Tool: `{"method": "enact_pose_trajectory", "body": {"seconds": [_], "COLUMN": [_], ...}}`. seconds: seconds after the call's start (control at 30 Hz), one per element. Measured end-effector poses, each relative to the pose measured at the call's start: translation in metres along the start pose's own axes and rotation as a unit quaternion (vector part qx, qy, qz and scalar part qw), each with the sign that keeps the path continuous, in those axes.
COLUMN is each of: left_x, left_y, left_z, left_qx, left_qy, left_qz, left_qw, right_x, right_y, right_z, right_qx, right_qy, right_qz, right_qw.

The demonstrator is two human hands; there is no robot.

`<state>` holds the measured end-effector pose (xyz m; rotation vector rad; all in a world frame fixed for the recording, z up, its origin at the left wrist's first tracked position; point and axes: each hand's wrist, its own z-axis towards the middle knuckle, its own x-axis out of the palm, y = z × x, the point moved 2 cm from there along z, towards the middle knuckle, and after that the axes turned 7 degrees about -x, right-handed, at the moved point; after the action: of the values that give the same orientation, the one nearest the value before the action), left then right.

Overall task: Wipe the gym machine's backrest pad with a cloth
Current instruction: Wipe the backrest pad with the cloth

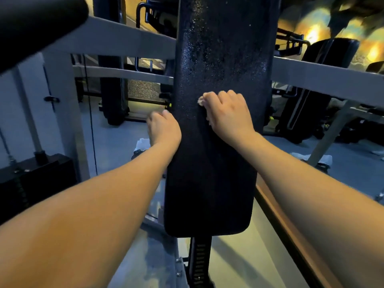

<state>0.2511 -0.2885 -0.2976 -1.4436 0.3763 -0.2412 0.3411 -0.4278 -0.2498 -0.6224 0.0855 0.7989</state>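
Note:
The black backrest pad (214, 179) runs long and upright through the middle of the head view; its upper half glistens with droplets. My right hand (226, 113) presses a small pale cloth (201, 100) flat against the pad's middle, and only the cloth's edge shows past my fingers. My left hand (164, 129) grips the pad's left edge, fingers curled behind it.
Grey frame bars (128, 40) cross behind the pad on both sides. A weight stack (39, 175) stands at the left, a black roller pad (35, 23) at the top left. Other black machines (324, 84) fill the right background. A toothed adjustment post (200, 260) sits below the pad.

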Motion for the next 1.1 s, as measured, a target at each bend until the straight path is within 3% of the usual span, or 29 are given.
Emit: {"method": "enact_pose_trajectory", "body": {"seconds": [0.07,0.23,0.33,0.43,0.5,0.6,0.67,0.8,0.87,0.97,1.0,1.1], "left_x": [-0.014,-0.043,-0.048,-0.041,-0.033,-0.025,-0.023,-0.027,-0.032,-0.041,-0.043,-0.05], "left_y": [0.012,0.031,0.031,0.032,0.029,0.021,0.015,0.004,0.003,-0.003,-0.009,-0.032], "left_z": [0.001,0.0,0.004,0.01,0.01,0.003,-0.003,-0.02,-0.03,-0.054,-0.064,-0.093], "left_qx": [-0.022,-0.019,0.006,0.01,0.009,-0.026,-0.048,-0.078,-0.088,-0.129,-0.149,-0.178], "left_qy": [0.004,0.008,0.014,0.039,0.072,0.101,0.106,0.075,0.049,0.049,0.074,0.172], "left_qz": [-0.001,-0.026,-0.012,-0.013,-0.032,-0.065,-0.088,-0.058,-0.022,-0.001,-0.014,-0.004], "left_qw": [1.0,0.999,1.0,0.999,0.997,0.992,0.989,0.992,0.995,0.99,0.986,0.969], "right_x": [0.002,0.009,0.007,0.003,0.008,0.011,0.013,-0.005,-0.012,-0.036,-0.044,-0.066], "right_y": [0.013,0.052,0.069,0.055,0.032,0.009,0.019,0.043,0.038,0.031,0.029,0.021], "right_z": [0.031,0.026,-0.021,-0.026,-0.003,0.027,0.02,-0.029,-0.043,-0.038,-0.033,-0.016], "right_qx": [-0.034,0.02,-0.107,-0.187,-0.131,0.039,0.035,-0.09,-0.078,0.078,0.17,0.435], "right_qy": [-0.005,-0.011,0.006,0.001,-0.016,-0.014,-0.002,0.096,0.183,0.275,0.291,0.297], "right_qz": [0.006,0.061,0.11,0.075,0.031,0.019,0.061,0.172,0.216,0.351,0.421,0.56], "right_qw": [0.999,0.998,0.988,0.979,0.991,0.999,0.997,0.976,0.956,0.892,0.842,0.639]}}
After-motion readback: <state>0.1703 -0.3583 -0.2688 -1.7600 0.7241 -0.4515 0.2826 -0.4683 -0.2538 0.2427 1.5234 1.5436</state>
